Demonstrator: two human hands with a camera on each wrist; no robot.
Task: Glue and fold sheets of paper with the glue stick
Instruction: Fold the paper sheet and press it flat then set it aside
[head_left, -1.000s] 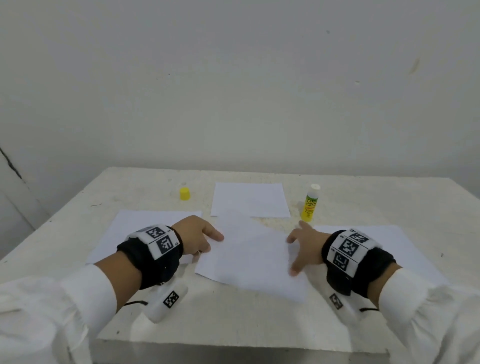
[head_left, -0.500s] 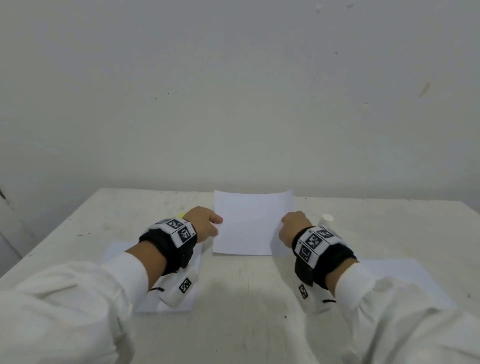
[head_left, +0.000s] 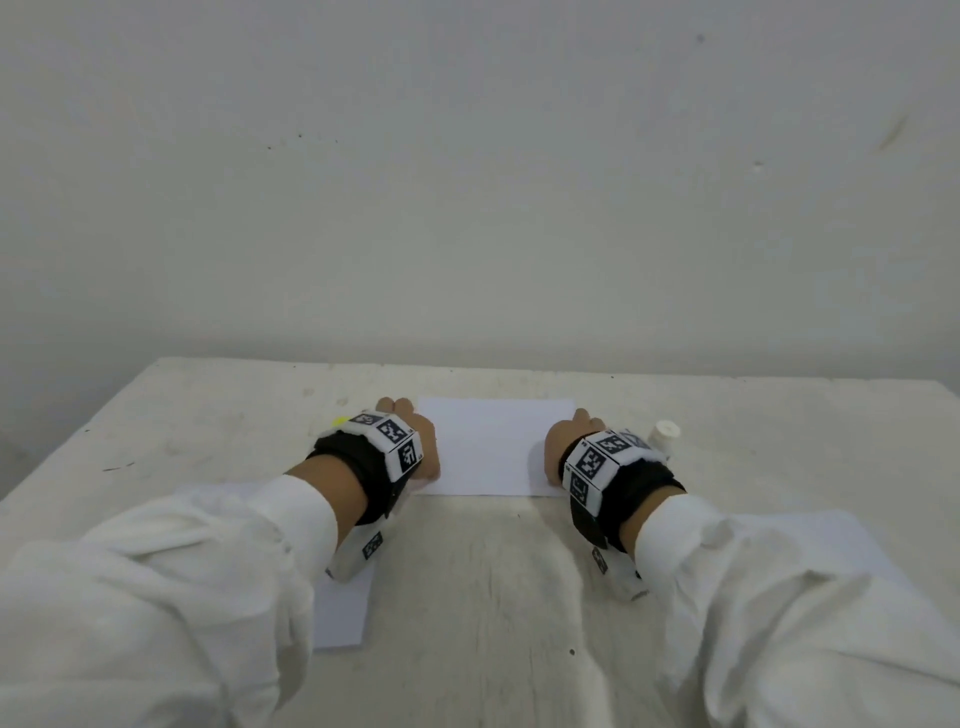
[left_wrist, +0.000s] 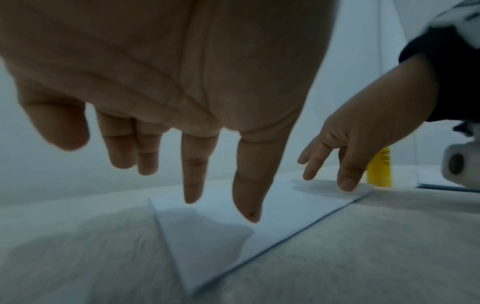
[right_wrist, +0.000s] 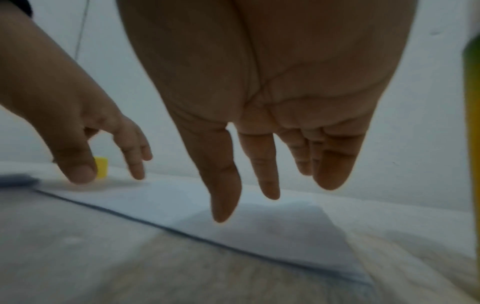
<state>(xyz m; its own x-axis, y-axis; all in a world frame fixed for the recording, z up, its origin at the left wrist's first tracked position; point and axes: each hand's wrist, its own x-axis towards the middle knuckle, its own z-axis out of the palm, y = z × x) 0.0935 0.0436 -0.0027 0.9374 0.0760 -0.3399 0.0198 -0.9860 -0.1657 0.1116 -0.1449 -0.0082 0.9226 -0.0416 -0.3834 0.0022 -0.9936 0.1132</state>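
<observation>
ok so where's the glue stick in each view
Head: glue stick at right of centre, its white top showing just beyond the right hand.
Left wrist: yellow body at right, behind the right hand.
Right wrist: blurred strip along the right edge.
Shared landmark: the folded paper.

3 paper sheets (head_left: 493, 452); 1 glue stick (head_left: 666, 435); 1 yellow cap (right_wrist: 101, 169); 2 hands (head_left: 415, 441).

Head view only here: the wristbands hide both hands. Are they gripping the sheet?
Observer: No. Left wrist view shows the left hand open, fingers straight, tips down at the sheet.
Operator: Right hand?
Observer: The right hand is open too, fingers straight over the sheet's right end.
Operator: Is the glue stick capped?
Observer: No. Right wrist view shows the yellow cap standing on the table beyond the left thumb.
</observation>
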